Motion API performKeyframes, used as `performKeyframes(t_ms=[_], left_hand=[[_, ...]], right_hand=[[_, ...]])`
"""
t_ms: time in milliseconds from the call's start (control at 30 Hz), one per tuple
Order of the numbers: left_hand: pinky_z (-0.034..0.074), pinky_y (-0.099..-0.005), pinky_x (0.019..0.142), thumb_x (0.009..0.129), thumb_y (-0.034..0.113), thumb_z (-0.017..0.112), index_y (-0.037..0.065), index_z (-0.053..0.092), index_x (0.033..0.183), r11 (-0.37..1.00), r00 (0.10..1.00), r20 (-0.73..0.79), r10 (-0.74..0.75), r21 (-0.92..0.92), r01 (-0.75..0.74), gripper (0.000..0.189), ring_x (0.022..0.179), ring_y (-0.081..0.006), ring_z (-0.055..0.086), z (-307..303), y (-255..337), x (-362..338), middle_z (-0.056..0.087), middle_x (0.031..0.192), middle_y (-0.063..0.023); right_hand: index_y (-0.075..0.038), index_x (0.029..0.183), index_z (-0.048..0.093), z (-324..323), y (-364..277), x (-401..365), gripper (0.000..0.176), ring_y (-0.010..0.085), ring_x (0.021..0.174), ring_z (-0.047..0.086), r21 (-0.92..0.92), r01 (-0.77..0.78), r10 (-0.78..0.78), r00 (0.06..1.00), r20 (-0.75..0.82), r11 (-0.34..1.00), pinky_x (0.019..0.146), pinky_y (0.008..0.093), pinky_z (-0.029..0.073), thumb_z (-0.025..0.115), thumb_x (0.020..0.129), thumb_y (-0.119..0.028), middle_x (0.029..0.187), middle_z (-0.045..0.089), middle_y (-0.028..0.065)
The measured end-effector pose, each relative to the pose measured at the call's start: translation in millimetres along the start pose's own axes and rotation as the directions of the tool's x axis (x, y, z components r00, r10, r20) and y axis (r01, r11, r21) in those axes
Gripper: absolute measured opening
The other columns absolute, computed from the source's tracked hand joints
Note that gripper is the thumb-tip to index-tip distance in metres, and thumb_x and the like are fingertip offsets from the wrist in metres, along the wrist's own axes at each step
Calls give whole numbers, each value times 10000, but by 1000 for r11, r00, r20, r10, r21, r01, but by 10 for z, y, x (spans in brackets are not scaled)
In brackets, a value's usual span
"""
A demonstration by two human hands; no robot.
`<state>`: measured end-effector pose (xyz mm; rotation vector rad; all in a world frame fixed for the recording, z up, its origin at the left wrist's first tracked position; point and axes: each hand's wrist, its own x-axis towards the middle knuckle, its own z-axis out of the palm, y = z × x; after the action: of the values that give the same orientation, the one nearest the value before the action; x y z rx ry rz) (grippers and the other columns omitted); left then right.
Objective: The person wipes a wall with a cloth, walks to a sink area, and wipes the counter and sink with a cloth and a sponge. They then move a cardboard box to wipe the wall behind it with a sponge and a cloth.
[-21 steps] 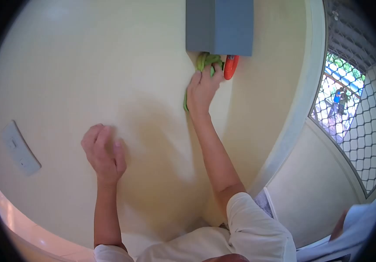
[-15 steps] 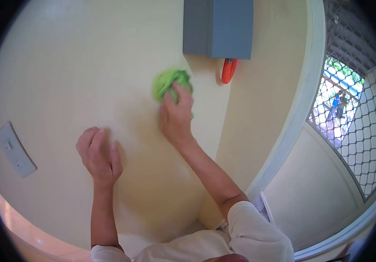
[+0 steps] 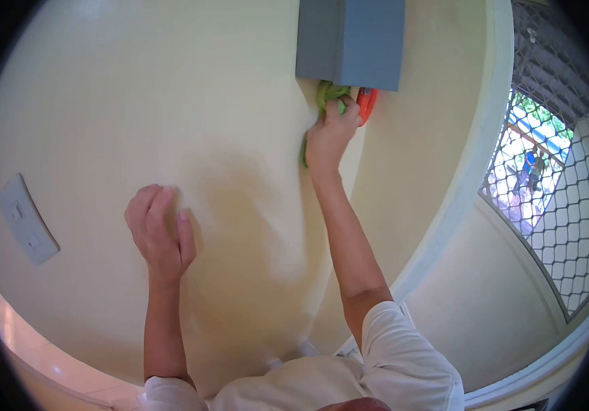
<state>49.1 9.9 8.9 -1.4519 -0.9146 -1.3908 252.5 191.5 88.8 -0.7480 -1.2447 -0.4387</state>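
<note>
My right hand (image 3: 332,140) is closed on a bright green cloth (image 3: 332,90) and presses it to the cream wall (image 3: 116,103), right under the grey box (image 3: 349,42). Part of the cloth hangs out at the left of the wrist. Just beside those fingers, an orange-red ribbed tube (image 3: 369,106) sticks out below the box. My left hand (image 3: 161,233) is raised at the wall lower down and to the left, holding nothing, its fingers loosely bent and the thumb apart.
A white outlet plate (image 3: 29,218) is set in the wall at the left. The wall corner runs down right of the box. Farther right stands a door frame (image 3: 458,185) with a mesh screen (image 3: 568,226); people (image 3: 530,168) are outside beyond it.
My right hand has moved the cloth up and to the right, from the open wall to the underside of the box. My left hand has hardly moved.
</note>
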Motion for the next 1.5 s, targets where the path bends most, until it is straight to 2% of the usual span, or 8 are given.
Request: performKeyframes(t_ms=[267, 333, 400, 800, 1033, 1133, 1267, 1500], left_hand=[[380, -398, 845, 757, 39, 536, 32, 487, 1112, 999, 999, -19, -30, -33, 29, 359, 1007, -313, 462, 81, 96, -37, 505, 1069, -157], [377, -395, 843, 756, 38, 536, 34, 490, 1110, 999, 1000, -15, -20, -41, 19, 357, 1006, -310, 462, 82, 128, -19, 509, 1063, -153], [375, -392, 841, 756, 37, 536, 35, 492, 1109, 999, 1000, -12, -18, -44, 18, 355, 1006, -307, 462, 88, 174, -1, 513, 1058, -150], [358, -399, 895, 783, 33, 528, 24, 464, 1133, 998, 995, 99, 17, 56, -22, 356, 1059, -307, 442, 225, 324, 47, 509, 1103, -143], [360, -379, 895, 799, 49, 543, 26, 469, 1135, 993, 995, 84, 62, 94, -70, 344, 1047, -286, 463, 357, 409, 188, 519, 1100, -130], [368, -371, 893, 806, 49, 542, 27, 475, 1133, 991, 993, 85, 80, 105, -88, 335, 1044, -278, 471, 321, 467, 205, 524, 1100, -122], [381, -367, 893, 813, 41, 542, 25, 480, 1135, 992, 993, 60, 99, 67, -103, 328, 1038, -284, 482, 301, 509, 230, 529, 1101, -125], [408, -361, 862, 810, 54, 550, -3, 488, 1118, 993, 992, 31, 120, 12, -121, 320, 988, -290, 516, 386, 377, 232, 552, 1073, -132]], right_hand=[[-13, 957, 580, -386, -363, -811, 283, 368, 1066, 417, 401, 295, -428, 854, 297, 867, 892, 494, 326, 511, 683, -35, 1131, 460, 180], [5, 1020, 541, -229, 343, -844, 235, 348, 1003, 440, 207, 246, -304, 897, 323, 947, 869, 405, 349, 473, 808, -71, 1142, 448, 206], [24, 1047, 516, -275, 845, -679, 247, 351, 1000, 443, 377, -479, 384, 873, 302, 793, 862, 407, 359, 466, 812, -33, 1148, 437, 226], [65, 956, 523, -662, 1167, -829, 220, 415, 944, 439, -113, 229, -147, 861, 486, 967, 802, 457, 379, 484, 746, 10, 1069, 467, 286], [63, 1041, 461, -931, 1577, -1612, 293, 397, 949, 467, -264, -505, 568, 767, 299, 822, 811, 430, 395, 478, 752, 19, 1080, 447, 286], [95, 1105, 455, -1408, 1788, -2116, 342, 411, 979, 467, -533, -170, 506, 633, 585, 829, 861, 445, 396, 429, 771, 28, 1134, 421, 299], [40, 1136, 487, -1831, 1694, -1045, 474, 439, 970, 454, -298, 112, 43, 882, 469, 948, 854, 459, 391, 497, 663, 80, 1099, 446, 314], [-64, 1012, 581, -2313, 1488, 681, 313, 302, 837, 490, -756, 571, -323, 816, 480, 320, 674, 405, 431, 489, 716, -24, 1079, 532, 98]])
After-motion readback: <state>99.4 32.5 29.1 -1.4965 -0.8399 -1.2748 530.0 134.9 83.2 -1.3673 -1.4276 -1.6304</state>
